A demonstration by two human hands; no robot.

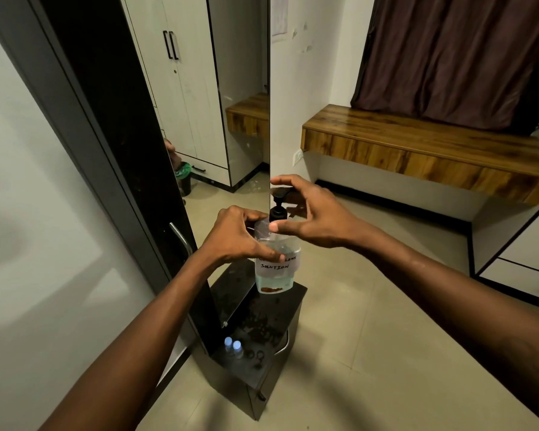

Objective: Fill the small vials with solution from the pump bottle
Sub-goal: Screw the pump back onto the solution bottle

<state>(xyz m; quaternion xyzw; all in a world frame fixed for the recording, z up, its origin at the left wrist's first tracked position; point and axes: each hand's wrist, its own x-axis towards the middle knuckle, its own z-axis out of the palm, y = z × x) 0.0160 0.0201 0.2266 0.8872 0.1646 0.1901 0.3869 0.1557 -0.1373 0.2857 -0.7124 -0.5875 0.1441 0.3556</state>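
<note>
Tiled floor [371,306] beside a tall mirror [199,104], with a low black stand [280,321] at centre. The left hand [234,234] grips the upper body of the clear pump bottle [276,275], which is upright at the stand's far end and partly filled with pale liquid. The right hand [318,213] curls round the black pump head [277,194], index finger over its top and thumb against the bottle's shoulder. Two small vials [232,345] with pale blue caps stand together at the stand's near left corner, well apart from the bottle. A wooden shelf [417,144] lies far right.
</note>
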